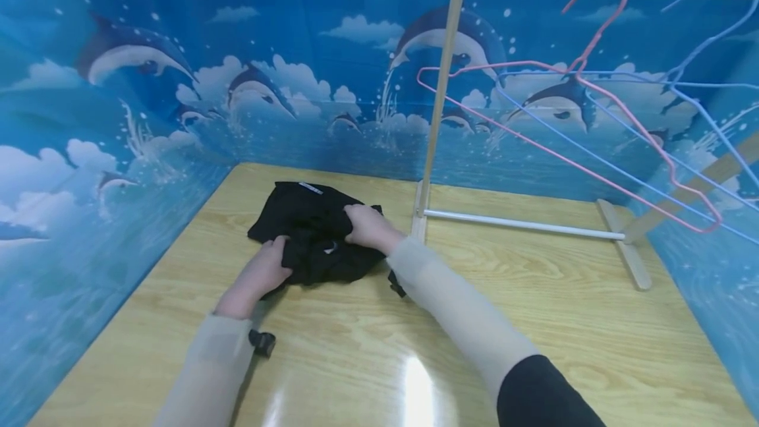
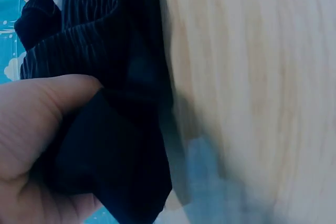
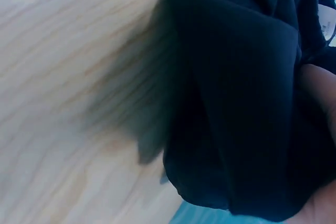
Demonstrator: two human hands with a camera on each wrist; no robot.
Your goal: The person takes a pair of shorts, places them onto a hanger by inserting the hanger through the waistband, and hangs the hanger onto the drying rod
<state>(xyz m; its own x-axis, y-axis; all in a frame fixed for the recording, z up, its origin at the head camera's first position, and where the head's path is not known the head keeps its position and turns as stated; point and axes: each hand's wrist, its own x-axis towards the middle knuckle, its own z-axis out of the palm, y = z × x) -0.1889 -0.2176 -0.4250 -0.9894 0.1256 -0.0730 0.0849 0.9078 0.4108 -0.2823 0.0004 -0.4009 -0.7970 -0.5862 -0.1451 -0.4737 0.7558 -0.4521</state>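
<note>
A pair of black shorts [image 1: 314,259] lies bunched on the table in the head view, its gathered elastic waistband [image 2: 79,30] showing in the left wrist view. My left hand [image 1: 268,270] grips the near left edge, thumb over the cloth. On the right side, my right hand [image 1: 369,228] pinches the fabric, its fingertips partly hidden in the folds. Between the hands a small white label [image 1: 331,248] shows inside the waist. Another pale mark [image 1: 311,188] sits near the far edge of the cloth.
A garment rack [image 1: 441,97] with wooden posts and white rails stands on the wood-grain table [image 1: 332,361] at the right. From its top rail hang a pink hanger [image 1: 584,61] and a blue hanger [image 1: 676,81]. A dolphin-print curtain [image 1: 332,38] encloses the table's back and sides.
</note>
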